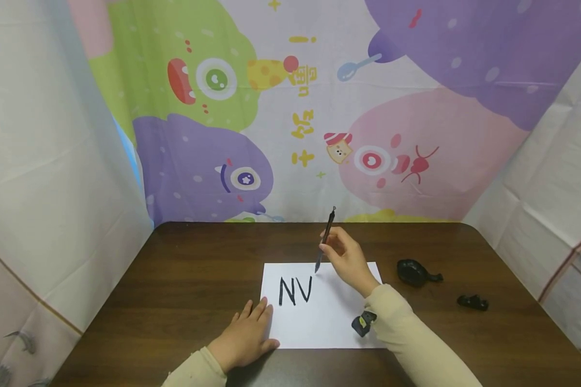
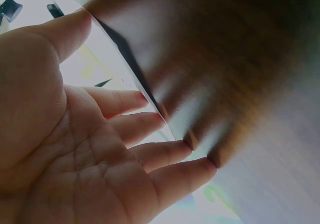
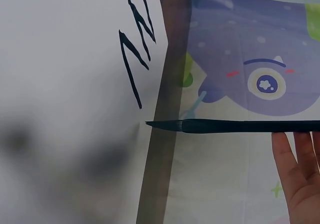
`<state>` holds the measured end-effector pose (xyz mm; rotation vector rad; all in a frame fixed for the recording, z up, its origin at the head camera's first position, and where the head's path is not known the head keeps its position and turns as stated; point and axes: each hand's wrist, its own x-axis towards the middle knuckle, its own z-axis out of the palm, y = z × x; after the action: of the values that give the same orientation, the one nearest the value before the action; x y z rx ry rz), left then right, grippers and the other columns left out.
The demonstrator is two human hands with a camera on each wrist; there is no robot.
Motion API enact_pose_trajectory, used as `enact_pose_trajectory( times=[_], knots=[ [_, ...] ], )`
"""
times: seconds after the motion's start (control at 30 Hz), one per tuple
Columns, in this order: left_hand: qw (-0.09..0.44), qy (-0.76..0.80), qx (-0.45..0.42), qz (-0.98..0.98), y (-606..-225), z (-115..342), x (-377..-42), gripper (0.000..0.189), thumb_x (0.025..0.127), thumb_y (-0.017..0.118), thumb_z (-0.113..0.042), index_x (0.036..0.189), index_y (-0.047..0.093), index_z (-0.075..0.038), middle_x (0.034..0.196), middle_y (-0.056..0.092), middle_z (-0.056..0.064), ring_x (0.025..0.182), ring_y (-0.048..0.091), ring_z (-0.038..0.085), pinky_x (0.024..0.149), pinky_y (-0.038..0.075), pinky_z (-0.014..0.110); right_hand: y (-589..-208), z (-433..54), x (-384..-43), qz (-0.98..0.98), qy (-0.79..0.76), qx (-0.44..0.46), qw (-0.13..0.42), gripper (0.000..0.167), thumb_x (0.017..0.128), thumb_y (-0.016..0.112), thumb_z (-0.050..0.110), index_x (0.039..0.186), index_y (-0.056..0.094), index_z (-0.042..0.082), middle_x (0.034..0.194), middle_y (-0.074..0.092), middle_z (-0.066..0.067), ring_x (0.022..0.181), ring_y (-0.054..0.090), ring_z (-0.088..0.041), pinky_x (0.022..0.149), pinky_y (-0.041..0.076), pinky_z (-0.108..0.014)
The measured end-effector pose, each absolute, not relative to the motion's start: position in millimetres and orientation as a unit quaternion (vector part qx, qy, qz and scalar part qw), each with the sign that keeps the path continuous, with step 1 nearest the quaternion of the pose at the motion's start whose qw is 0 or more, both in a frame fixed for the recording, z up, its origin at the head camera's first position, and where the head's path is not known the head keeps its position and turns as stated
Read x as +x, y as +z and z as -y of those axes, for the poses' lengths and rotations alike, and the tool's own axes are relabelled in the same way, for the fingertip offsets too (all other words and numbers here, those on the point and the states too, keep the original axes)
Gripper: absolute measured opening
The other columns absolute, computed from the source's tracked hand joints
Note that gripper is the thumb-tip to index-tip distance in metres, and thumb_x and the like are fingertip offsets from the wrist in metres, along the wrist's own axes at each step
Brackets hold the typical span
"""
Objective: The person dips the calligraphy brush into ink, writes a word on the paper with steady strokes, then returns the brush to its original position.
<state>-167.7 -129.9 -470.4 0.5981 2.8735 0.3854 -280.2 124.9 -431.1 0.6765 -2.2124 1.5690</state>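
Two letters (image 1: pixel 295 291) lie just left of the brush (image 1: pixel 328 226) your right hand (image 1: pixel 347 258) pinches tip-down; your left hand (image 1: pixel 247 333), fingers extended, rests on the left edge of the paper (image 1: pixel 324 325).

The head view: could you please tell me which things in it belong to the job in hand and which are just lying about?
In the job:
brush, held in the right hand
paper, partly written on, left hand at its left edge
black dish, probably for ink

Apparently not in use:
small black object, purpose unclear
printed curtain, seemingly just backdrop
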Motion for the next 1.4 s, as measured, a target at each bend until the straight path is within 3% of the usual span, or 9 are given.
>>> enact_pose_trajectory(
  times=[0.3, 0.47, 0.73, 1.07, 1.4],
  knots=[
    [0.092, 0.132, 0.201, -0.966, -471, 130, -167, 0.077, 0.088, 0.067, -0.046, 0.144, 0.043, 0.002, 0.155, 0.036, 0.023, 0.138, 0.032, 0.055, 0.103, 0.034, 0.071, -432, -126, -278, 0.781, 0.546, 0.245, 0.178, 0.020, 0.091, 0.066, 0.002, 0.110, 0.059, 0.001, 0.096, 0.065, -0.014, 0.093, 0.067, -0.019, 0.079, 0.058, -0.029],
    [0.090, 0.133, 0.200, -0.967, -471, 130, -167, 0.078, 0.088, 0.067, -0.046, 0.144, 0.043, 0.002, 0.155, 0.036, 0.023, 0.138, 0.032, 0.055, 0.103, 0.034, 0.071, -434, -125, -278, 0.782, 0.549, 0.240, 0.168, 0.019, 0.091, 0.066, 0.004, 0.109, 0.060, 0.007, 0.094, 0.066, -0.013, 0.095, 0.068, -0.024, 0.078, 0.057, -0.028],
    [0.087, 0.133, 0.199, -0.967, -471, 129, -168, 0.078, 0.087, 0.068, -0.046, 0.144, 0.044, 0.002, 0.154, 0.037, 0.023, 0.137, 0.033, 0.055, 0.103, 0.034, 0.071, -432, -123, -276, 0.789, 0.547, 0.235, 0.152, 0.021, 0.091, 0.063, -0.003, 0.111, 0.058, 0.000, 0.095, 0.065, -0.023, 0.099, 0.067, -0.035, 0.081, 0.057, -0.043],
    [0.086, 0.132, 0.201, -0.967, -470, 129, -167, 0.077, 0.088, 0.067, -0.046, 0.143, 0.044, 0.002, 0.154, 0.037, 0.024, 0.137, 0.033, 0.056, 0.102, 0.035, 0.071, -405, -119, -253, 0.794, 0.540, 0.241, 0.143, 0.020, 0.091, 0.063, -0.004, 0.110, 0.058, 0.000, 0.093, 0.065, -0.022, 0.096, 0.067, -0.035, 0.077, 0.059, -0.032],
    [0.085, 0.131, 0.202, -0.967, -471, 130, -167, 0.077, 0.088, 0.067, -0.046, 0.143, 0.044, 0.002, 0.154, 0.037, 0.023, 0.137, 0.033, 0.056, 0.103, 0.035, 0.071, -406, -119, -254, 0.792, 0.549, 0.233, 0.126, 0.021, 0.091, 0.063, -0.004, 0.111, 0.058, -0.001, 0.094, 0.065, -0.022, 0.097, 0.068, -0.036, 0.078, 0.060, -0.040]
  ],
)
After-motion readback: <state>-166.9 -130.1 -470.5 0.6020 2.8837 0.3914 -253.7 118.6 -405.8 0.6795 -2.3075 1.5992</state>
